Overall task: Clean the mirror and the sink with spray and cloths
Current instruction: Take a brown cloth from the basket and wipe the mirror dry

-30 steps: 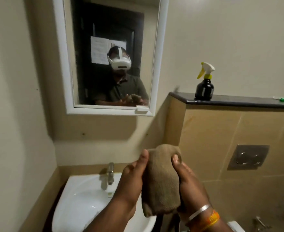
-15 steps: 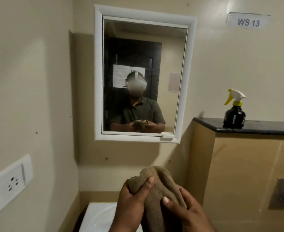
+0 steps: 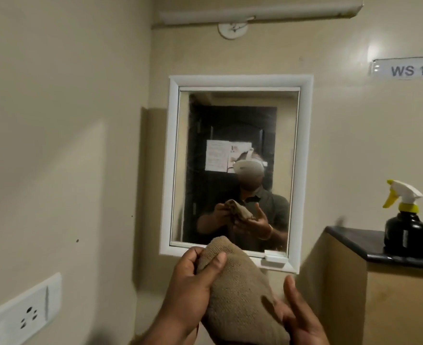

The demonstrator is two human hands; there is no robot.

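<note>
Here, the left hand [image 3: 193,282] is closed around the upper end of a bunched tan terry cloth [image 3: 238,292], thumb pressed across its front and fingers curled behind. The right hand [image 3: 297,317] is spread, palm up and turned inward, cupping the lower end of the cloth from beneath; its fingers [image 3: 292,292] stand extended and apart, not wrapped around the fabric. The cloth is held low in the head view, its top edge overlapping the bottom rail of the white-framed mirror [image 3: 235,170], though whether it touches the frame cannot be told. The mirror hangs on a beige wall [image 3: 63,120] and reflects the person with the cloth, a dark door behind with papers stuck on it. At right, a black spray bottle [image 3: 407,232] with a white head and yellow trigger stands upright on a dark ledge [image 3: 355,240] capping a tan tiled partition, well apart from both hands. A "WS 13" label [image 3: 407,69] is fixed to the wall upper right, a tube-light fitting [image 3: 257,13] runs above the mirror, and a white socket plate [image 3: 23,314] sits on the left wall. The sink is out of view.
</note>
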